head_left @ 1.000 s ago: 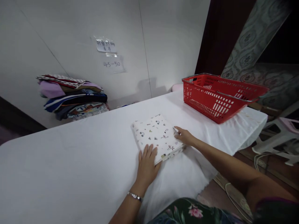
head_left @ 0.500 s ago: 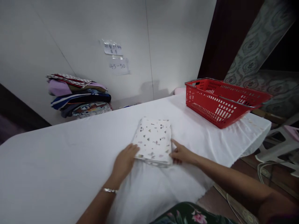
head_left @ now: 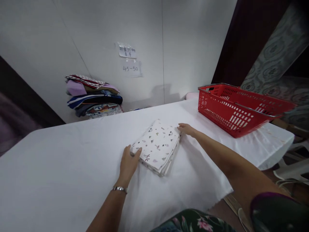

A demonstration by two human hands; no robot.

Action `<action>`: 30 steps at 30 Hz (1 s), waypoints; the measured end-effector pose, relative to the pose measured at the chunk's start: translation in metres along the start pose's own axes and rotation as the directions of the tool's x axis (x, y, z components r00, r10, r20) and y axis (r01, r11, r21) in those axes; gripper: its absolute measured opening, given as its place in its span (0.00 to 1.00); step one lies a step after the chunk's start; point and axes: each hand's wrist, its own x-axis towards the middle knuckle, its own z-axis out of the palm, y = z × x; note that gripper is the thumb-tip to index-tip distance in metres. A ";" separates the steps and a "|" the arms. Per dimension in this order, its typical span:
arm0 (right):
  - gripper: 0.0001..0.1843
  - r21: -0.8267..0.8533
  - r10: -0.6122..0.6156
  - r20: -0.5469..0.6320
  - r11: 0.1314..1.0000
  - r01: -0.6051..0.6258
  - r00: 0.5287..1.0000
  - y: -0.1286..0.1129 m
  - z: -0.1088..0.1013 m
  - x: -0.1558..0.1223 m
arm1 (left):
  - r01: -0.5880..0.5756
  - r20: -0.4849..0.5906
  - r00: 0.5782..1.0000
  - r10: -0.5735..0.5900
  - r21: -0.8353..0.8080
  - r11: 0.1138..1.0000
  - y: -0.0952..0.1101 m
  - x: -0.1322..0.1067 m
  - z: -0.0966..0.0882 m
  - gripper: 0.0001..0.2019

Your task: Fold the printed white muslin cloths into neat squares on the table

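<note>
A folded white cloth with small printed motifs lies turned at an angle on the white-covered table. Its layered edges show along the near right side. My left hand, with a metal band at the wrist, holds the near left corner between thumb and fingers. At the far right corner, my right hand has its fingertips closed on the cloth's edge; the undersides of those fingers are hidden.
A red plastic basket with metal handles stands at the table's right end. Beyond the far edge, on the left, is a stack of folded fabrics. Paper signs hang on the wall. White plastic stools stand at the right.
The cloth has rotated on the table. My right hand has moved from its right side up to the far corner, while my left hand has shifted onto the near left corner.
</note>
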 end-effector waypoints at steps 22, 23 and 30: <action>0.39 -0.066 0.042 0.119 0.997 -0.034 0.992 0.035 0.043 -0.109 | -0.082 -0.050 0.995 0.083 0.015 0.997 -0.038 -0.008 -0.016 0.27; 0.38 -0.045 0.042 0.101 0.998 -0.037 0.994 0.035 0.045 -0.109 | -0.052 -0.048 0.998 0.051 -0.012 0.999 -0.040 -0.018 -0.016 0.27; 0.39 0.128 0.025 -0.032 0.992 -0.021 0.999 0.036 0.046 -0.110 | 0.075 0.002 0.997 -0.075 -0.080 0.994 -0.034 -0.059 -0.018 0.26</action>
